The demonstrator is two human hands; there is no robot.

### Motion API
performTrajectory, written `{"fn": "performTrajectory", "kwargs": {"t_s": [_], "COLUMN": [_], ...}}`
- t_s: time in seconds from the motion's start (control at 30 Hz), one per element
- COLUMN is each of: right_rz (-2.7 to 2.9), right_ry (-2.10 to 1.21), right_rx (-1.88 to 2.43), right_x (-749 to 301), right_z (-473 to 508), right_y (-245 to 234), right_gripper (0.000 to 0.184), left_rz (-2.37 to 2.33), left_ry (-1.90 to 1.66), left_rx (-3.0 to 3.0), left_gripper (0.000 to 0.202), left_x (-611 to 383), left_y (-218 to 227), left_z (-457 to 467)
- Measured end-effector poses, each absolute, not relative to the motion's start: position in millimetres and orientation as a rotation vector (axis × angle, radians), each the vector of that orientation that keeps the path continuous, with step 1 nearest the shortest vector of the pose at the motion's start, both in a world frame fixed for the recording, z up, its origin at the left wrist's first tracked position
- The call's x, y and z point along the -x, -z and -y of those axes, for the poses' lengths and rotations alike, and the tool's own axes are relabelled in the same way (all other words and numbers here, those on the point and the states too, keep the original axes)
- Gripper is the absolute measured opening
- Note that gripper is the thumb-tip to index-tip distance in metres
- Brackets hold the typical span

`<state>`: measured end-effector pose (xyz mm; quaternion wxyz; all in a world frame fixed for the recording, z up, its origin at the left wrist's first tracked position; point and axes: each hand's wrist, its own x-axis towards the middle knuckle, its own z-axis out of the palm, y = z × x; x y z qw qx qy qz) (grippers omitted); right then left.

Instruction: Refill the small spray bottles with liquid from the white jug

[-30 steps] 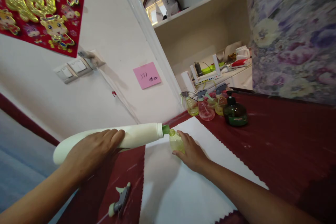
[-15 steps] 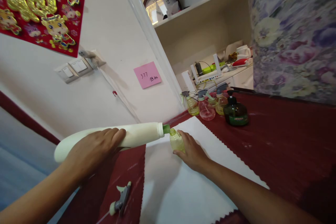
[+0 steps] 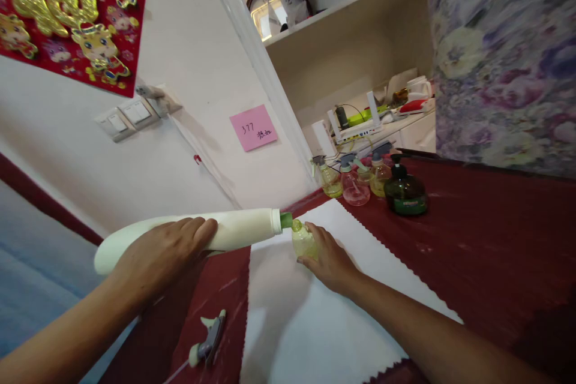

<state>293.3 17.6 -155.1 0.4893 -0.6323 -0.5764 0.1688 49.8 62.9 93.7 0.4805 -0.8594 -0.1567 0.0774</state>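
Observation:
My left hand (image 3: 166, 252) is wrapped round a large pale-green bottle (image 3: 245, 229), tipped on its side, its green spout (image 3: 285, 220) at the mouth of a small clear yellow spray bottle (image 3: 303, 241). Whether liquid is flowing I cannot tell. With fingers on its right side, my right hand (image 3: 330, 261) holds the small bottle upright over the white sheet (image 3: 297, 324). A grey and pale-green spray head (image 3: 210, 339) with a thin tube lies on the dark red tabletop, below my left hand.
Several trigger spray bottles (image 3: 355, 187) and a dark green pump bottle (image 3: 406, 195) stand at the back of the dark red table (image 3: 486, 234). Behind them is a shelf with a white router (image 3: 360, 130). A pink note (image 3: 254, 128) is on the wall.
Almost nothing differs. Both hands hold the same bottles in the same places, and the view has shifted only very slightly.

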Motion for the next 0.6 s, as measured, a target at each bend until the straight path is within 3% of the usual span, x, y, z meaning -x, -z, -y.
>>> {"fn": "performTrajectory", "kwargs": {"t_s": [0.6], "right_rz": [1.396], "right_ry": [-0.428], "right_rx": [1.536], "right_x": [-293.2], "right_z": [-16.2], "right_y": [153.3], "right_gripper": [0.077], "left_rz": [0.333], "left_ry": [-0.095], "left_rx": [2.098], "left_gripper": [0.017], "left_x": [-42.4], "left_y": [-89.5], "left_z": [-75.6]}}
